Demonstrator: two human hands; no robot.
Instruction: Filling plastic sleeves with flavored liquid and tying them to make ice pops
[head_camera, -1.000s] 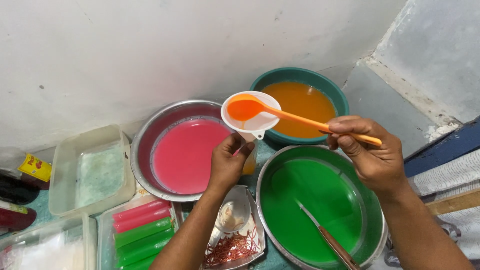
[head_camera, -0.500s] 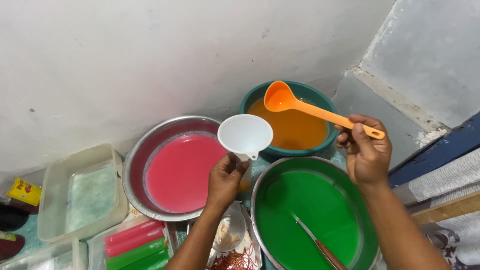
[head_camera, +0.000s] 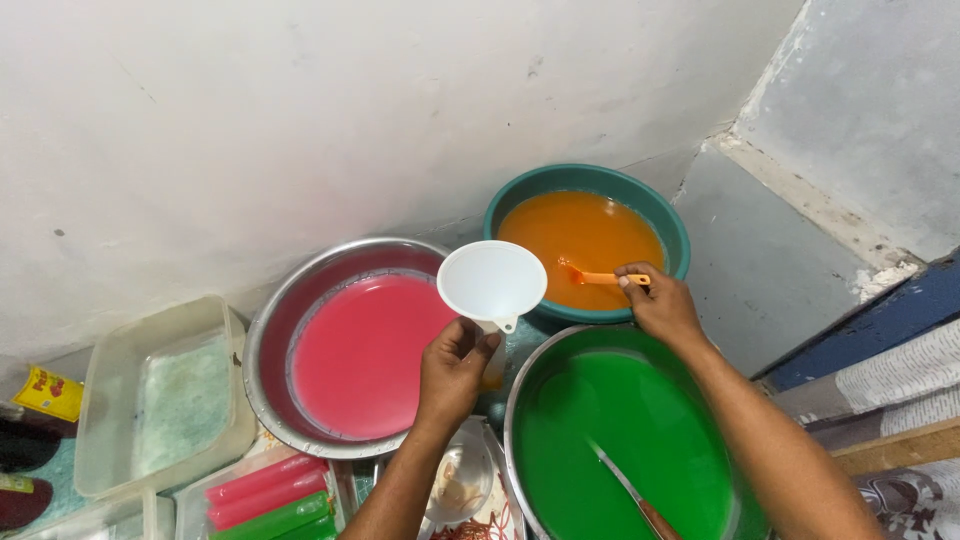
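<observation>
Lowered since before, orange ladle dips into teal basin, right hand fingers grasping it. Left hand fingers clench white funnel. Three liquid bowls: orange, pink, green.

White funnel, orange ladle, teal bowl of orange liquid.

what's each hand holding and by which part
Left hand grips the white funnel by its spout; right hand holds the orange ladle by its handle end.

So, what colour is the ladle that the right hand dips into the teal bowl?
Orange. The ladle shows best in the head view, matching the orange liquid.
</observation>
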